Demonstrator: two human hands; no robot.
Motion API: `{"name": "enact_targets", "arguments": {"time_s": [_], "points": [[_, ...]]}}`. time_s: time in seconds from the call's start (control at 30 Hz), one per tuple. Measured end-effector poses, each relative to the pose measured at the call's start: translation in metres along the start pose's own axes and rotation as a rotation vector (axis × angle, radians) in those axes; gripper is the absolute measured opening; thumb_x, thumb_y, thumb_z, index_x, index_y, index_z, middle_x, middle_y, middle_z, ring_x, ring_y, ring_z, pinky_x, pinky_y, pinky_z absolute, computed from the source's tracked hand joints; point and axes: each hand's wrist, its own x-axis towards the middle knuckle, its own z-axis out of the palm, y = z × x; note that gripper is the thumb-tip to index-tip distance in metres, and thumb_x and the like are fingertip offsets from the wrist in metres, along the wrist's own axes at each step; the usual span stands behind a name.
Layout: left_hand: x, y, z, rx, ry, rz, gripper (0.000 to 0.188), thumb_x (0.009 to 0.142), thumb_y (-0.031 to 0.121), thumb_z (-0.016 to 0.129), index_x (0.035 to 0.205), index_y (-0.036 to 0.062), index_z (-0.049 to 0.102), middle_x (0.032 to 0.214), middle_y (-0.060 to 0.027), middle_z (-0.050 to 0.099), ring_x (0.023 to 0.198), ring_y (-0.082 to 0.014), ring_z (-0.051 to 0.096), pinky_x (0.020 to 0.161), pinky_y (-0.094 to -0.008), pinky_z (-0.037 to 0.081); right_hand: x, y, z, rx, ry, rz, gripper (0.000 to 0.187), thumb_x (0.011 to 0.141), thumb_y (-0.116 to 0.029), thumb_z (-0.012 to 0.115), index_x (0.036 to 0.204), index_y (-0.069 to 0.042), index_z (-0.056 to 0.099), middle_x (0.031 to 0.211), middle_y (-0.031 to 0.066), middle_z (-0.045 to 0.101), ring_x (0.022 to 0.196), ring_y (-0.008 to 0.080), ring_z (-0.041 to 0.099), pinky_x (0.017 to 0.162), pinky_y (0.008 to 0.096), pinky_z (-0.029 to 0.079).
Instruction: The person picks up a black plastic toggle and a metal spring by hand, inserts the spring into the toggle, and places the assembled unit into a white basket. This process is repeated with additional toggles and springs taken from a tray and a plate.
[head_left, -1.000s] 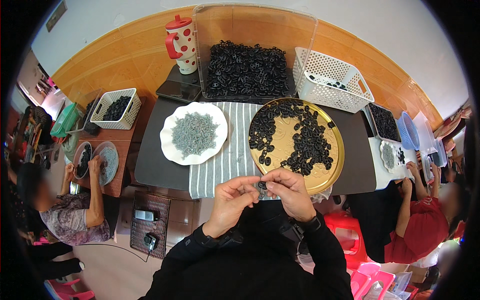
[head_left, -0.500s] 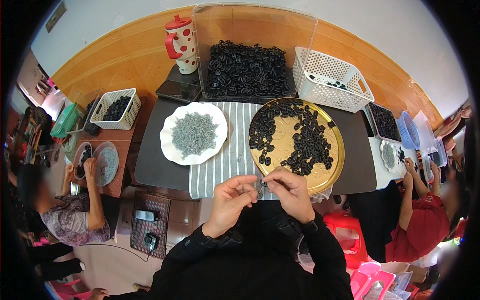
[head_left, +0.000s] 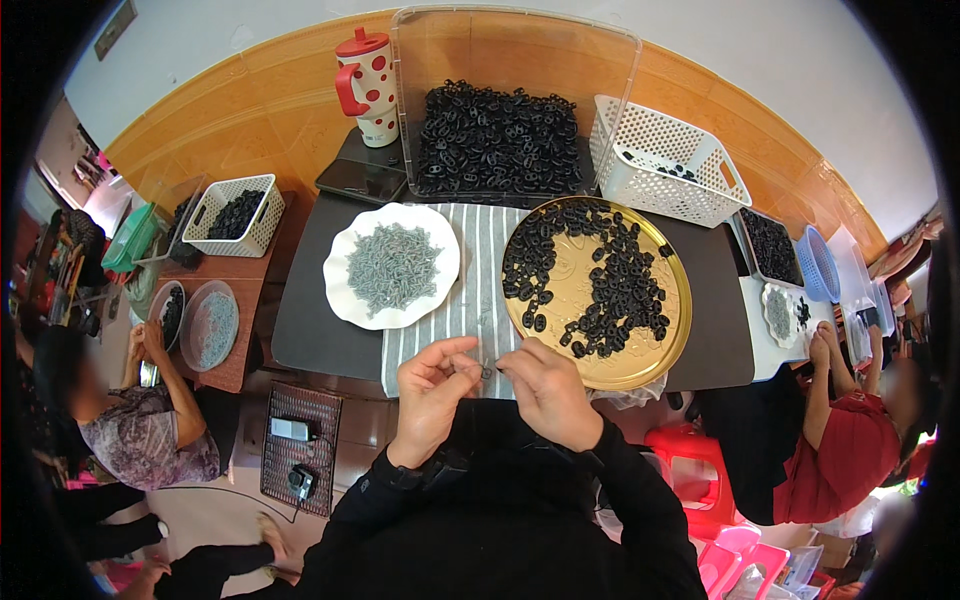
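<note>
My left hand point(head_left: 436, 398) is closed in a loose pinch near the table's front edge. A tiny greyish thing point(head_left: 487, 371) shows by its fingertips, too small to name. Beside it, my right hand point(head_left: 552, 392) pinches a small black plastic piece point(head_left: 499, 369), mostly covered by the fingers. The hands are a short gap apart, over the striped grey cloth point(head_left: 432, 345). Beyond my left hand lies a white scalloped plate point(head_left: 338, 272) heaped with small grey metal pins or screws point(head_left: 392, 268). A round gold tray point(head_left: 683, 318) with many loose black oval pieces point(head_left: 622, 290) stands beyond my right hand.
A clear bin point(head_left: 632, 60) of black pieces stands at the back, between a red-dotted tumbler point(head_left: 375, 95) and a white perforated basket point(head_left: 668, 187). A phone point(head_left: 362, 180) lies back left. People sit at side tables left point(head_left: 150, 420) and right point(head_left: 850, 440).
Both my hands have shifted left and a little apart. The black piece in my right hand is now more hidden. At the left table, the other person's hands have come together.
</note>
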Motion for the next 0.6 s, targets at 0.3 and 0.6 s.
{"name": "enact_targets", "arguments": {"time_s": [0.3,0.6], "points": [[-0.001,0.001,-0.006,0.019,-0.005,-0.005,0.029,0.083,-0.006,0.062,0.113,-0.0042,0.061,0.081,-0.0038,0.065,0.069,-0.0098,0.06,0.06,-0.0204,0.047,0.007,-0.009,0.01,-0.037,0.127,0.017,0.014,0.078,0.004,0.058,0.092,0.0,0.061,0.081,0.0121,0.053,0.069,0.0281,0.058,0.059,0.0341,0.047],[-0.002,0.001,-0.004,0.06,-0.137,-0.028,0.03,0.086,-0.005,0.058,0.116,-0.0025,0.059,0.084,-0.0029,0.064,0.074,-0.0075,0.057,0.062,-0.0203,0.045,0.004,-0.003,0.005,0.527,-0.075,0.262,0.005,0.088,0.003,0.058,0.093,0.002,0.059,0.081,0.0035,0.053,0.068,0.0089,0.053,0.059,0.0224,0.043]]}}
